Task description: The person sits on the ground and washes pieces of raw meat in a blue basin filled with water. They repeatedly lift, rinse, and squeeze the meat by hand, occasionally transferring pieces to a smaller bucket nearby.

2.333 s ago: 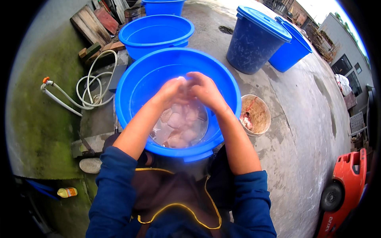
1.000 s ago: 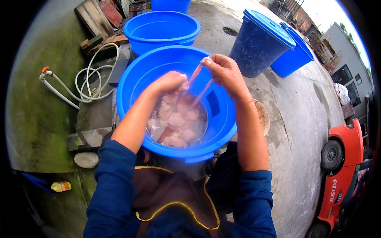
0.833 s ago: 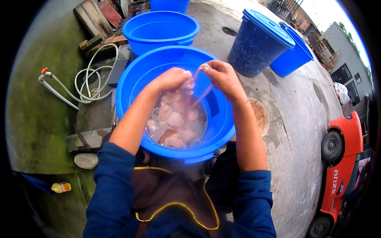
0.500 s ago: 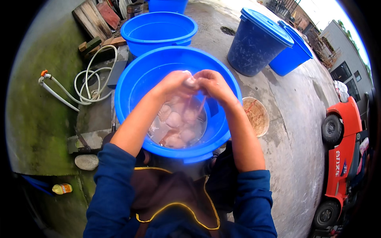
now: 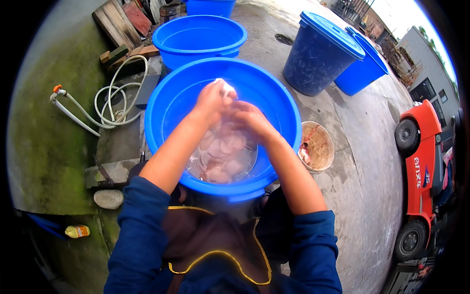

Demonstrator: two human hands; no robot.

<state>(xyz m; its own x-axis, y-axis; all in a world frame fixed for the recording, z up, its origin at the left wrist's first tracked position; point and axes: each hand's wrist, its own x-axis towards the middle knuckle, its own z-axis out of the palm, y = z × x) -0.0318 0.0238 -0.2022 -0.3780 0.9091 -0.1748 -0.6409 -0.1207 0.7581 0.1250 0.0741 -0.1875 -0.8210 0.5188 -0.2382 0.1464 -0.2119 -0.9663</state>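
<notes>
head view: both hands [image 5: 232, 110] meet inside blue basin [image 5: 169, 105] rim.

Your left hand [image 5: 213, 100] now closes around a pale piece [image 5: 226, 87] held above the water, no longer stretched between both hands. Your right hand [image 5: 252, 120] sits lower, just beside it. The orange vehicle [image 5: 421, 161] shows more fully.

head-worn fisheye view, looking steeply down, close over blue basin [image 5: 166, 105], edges bending at rim
</notes>
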